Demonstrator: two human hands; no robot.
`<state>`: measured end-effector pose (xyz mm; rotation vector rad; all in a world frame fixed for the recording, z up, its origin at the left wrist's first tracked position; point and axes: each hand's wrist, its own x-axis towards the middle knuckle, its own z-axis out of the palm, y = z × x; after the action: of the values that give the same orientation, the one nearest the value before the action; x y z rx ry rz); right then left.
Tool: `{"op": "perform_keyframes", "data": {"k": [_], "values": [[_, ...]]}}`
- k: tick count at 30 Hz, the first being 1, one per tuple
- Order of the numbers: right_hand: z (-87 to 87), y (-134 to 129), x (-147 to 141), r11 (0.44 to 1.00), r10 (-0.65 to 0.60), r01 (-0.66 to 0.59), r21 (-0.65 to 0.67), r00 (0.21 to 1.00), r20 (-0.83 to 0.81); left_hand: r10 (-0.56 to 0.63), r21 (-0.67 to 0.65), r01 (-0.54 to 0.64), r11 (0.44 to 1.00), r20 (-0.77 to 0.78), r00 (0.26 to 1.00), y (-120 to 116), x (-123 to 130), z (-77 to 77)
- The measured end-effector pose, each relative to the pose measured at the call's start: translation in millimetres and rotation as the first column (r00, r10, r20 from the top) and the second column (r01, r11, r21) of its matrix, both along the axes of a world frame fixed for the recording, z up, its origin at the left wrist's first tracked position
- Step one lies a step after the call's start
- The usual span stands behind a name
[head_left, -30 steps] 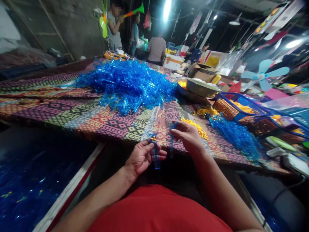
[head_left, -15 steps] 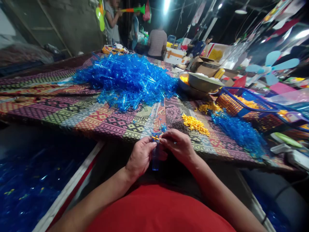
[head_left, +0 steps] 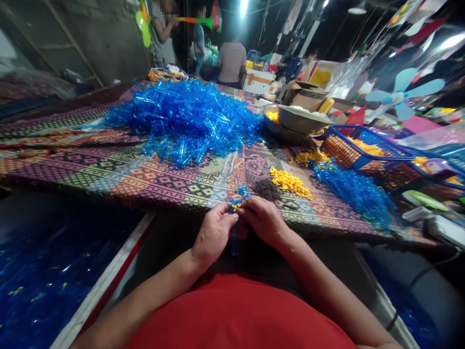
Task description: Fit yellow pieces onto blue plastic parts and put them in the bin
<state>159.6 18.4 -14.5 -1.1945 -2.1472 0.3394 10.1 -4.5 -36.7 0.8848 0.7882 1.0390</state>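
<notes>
At the table's front edge my left hand (head_left: 214, 231) is closed on a translucent blue plastic piece (head_left: 235, 247), whose lower end hangs in shadow below the fingers. A small yellow plastic piece (head_left: 235, 207) sits at its top, between the two hands. My right hand (head_left: 264, 219) is pinched at the right side of that yellow piece; its fingertips are partly hidden. Just beyond my fingers lie a few small blue bits (head_left: 242, 189). A heap of small dark pieces (head_left: 267, 190) and a pile of yellow pieces (head_left: 290, 183) lie to the right.
A large mound of blue plastic pieces (head_left: 192, 116) covers the table's middle on a patterned cloth (head_left: 119, 179). To the right are metal bowls (head_left: 305, 121), a blue basket (head_left: 363, 150), more blue pieces (head_left: 356, 191) and a fan (head_left: 401, 94). Several people are in the background.
The whole view has shifted slightly left. The yellow piece has turned between my fingers, and the blue piece's lower end shows less clearly. Both hands stay together.
</notes>
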Motion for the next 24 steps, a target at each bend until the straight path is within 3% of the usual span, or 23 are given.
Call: {"op": "perform_keyframes", "data": {"k": [8, 15, 24], "values": [[-1.1, -1, 1, 0.999, -0.016, 0.017, 0.027, 0.999, -0.048, -0.002, -0.024, 0.003, 1.000, 0.051, 0.999, 0, 4, 2.8], [-9.5, 0, 3, 0.984, -0.047, 0.031, 0.173, 0.995, 0.093, -0.020, 0.081, 0.024, 0.996, -0.057, 0.998, 1, 7, 4.9], [-0.9, -1, 0, 0.988, -0.025, 0.001, 0.153, 0.988, 0.152, 0.019, 0.127, 0.001, 0.992, -0.157, 0.987, 3, 4, 7.9]]}}
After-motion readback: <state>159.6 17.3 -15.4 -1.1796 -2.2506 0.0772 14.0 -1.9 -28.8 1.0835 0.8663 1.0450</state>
